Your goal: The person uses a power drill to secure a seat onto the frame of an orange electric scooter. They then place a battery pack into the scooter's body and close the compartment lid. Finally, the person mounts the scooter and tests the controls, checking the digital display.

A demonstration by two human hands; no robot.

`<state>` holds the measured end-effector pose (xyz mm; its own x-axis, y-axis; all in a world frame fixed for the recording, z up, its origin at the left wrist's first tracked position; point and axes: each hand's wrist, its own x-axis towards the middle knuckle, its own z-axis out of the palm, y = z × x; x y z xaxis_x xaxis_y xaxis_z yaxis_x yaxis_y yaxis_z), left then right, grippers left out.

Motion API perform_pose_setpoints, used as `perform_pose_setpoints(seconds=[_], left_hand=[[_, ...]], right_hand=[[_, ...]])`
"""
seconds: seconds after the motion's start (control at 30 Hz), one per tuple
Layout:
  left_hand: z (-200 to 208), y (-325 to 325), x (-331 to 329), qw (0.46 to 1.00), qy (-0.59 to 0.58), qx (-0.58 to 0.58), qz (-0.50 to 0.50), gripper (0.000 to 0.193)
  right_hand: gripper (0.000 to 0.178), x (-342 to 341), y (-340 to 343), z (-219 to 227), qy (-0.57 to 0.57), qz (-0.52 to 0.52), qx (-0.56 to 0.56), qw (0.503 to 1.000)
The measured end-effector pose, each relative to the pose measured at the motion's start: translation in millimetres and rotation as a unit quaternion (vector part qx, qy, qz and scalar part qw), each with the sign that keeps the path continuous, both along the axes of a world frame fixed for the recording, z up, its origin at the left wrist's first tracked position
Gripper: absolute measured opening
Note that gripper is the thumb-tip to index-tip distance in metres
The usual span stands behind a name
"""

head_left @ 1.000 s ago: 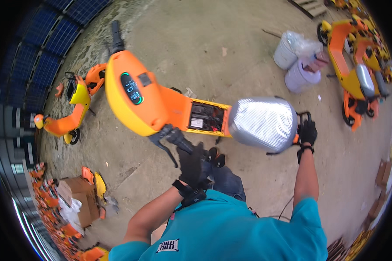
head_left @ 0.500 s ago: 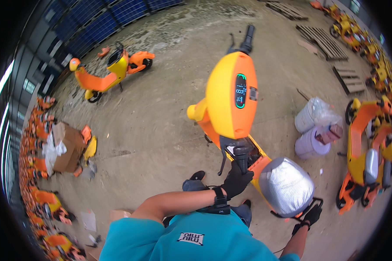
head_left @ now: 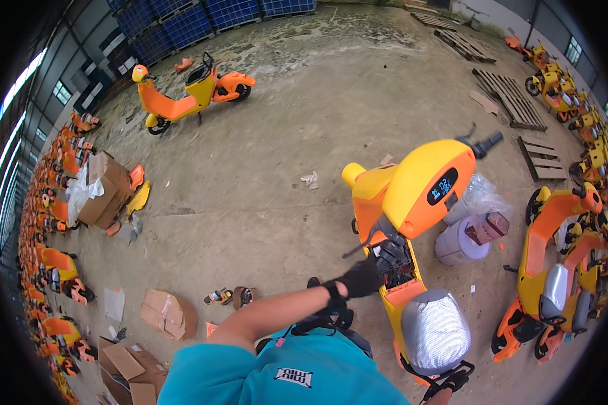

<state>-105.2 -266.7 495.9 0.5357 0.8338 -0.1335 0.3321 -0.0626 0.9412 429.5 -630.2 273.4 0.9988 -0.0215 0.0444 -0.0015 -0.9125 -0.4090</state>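
A yellow-and-orange electric scooter (head_left: 425, 192) stands in front of me and to my right, its handlebar turned to the right. My left hand (head_left: 359, 278), in a black glove, is closed at the left handlebar grip, mostly hidden and smeared by motion. Beside it, the scooter's open compartment (head_left: 393, 262) shows dark parts inside. At the back, my gloved right hand (head_left: 458, 380) is closed around the black rear rack (head_left: 442, 374), behind the seat with its silver cover (head_left: 438, 331). A lit display (head_left: 442, 187) sits on the handlebar housing.
Purple-white buckets (head_left: 461, 243) stand just beyond the scooter. Parked scooters (head_left: 554, 270) line the right, and others the left. Another scooter (head_left: 192, 94) stands far left. Cardboard boxes (head_left: 169, 314) and power tools (head_left: 219, 295) lie left; pallets (head_left: 510, 98) lie far right.
The scooter's front has swung to the right, now partly covering the buckets. Both hands have stayed at the scooter. The green ring on its display no longer shows. More boxes have come into view at left.
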Motion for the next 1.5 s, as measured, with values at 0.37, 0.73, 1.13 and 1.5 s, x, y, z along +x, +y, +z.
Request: perform_pose_setpoints(seconds=[0.37, 0.73, 1.13, 1.5], left_hand=[[49.1, 60.6, -34.7, 0.914, 0.302, 0.262, 0.071, 0.037], [36.7, 30.7, -4.7, 0.848, 0.339, 0.367, 0.178, 0.078], [26.8, 51.5, -9.9, 0.866, 0.363, 0.317, 0.133, 0.09], [21.4, 54.0, -14.0, 0.885, 0.353, 0.279, 0.117, 0.095]], right_hand=[[0.036, 31.4, -70.5, 8.8, 0.033, -0.109, 0.094, 0.989], [0.037, 32.0, -86.6, 7.1, 0.017, -0.054, -0.081, 0.995], [0.043, 19.3, -68.1, 37.5, 0.112, -0.046, -0.106, 0.987], [0.023, 51.6, -86.9, 21.1, 0.327, -0.166, 0.063, 0.928]])
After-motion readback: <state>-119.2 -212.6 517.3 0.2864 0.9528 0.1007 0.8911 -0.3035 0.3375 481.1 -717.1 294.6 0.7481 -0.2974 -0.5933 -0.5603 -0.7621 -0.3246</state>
